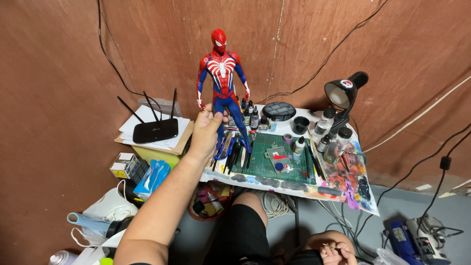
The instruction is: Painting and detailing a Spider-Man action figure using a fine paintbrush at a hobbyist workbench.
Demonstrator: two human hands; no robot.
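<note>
Left hand (206, 131): reaching out over the small table (289, 186), fingers curled tight around the upper leg of the toy hero figure (223, 83).
Right hand (337, 251): down low by the knee, closed in a loose fist, pinching a thin pin-like bit; too small to tell what.
Figure: red and blue, with a white spider shape on the chest. Held up standing, feet down near the green cutting mat (274, 159), arms hanging a little out from the sides.
Done so far: looks all painted and put together, as far as can be seen.
Left to do: hard to say; maybe a small fix, going by the tiny bit in the right hand.
On the table: little paint bottles (251, 115) in a row just behind the figure, brushes and pens (233, 154) by its feet, a black desk lamp (346, 93) at the far right, paint smears on the table edge.
Nearby: black router (156, 130) with three sticks, sitting on papers to the left; brown wall behind.
</note>
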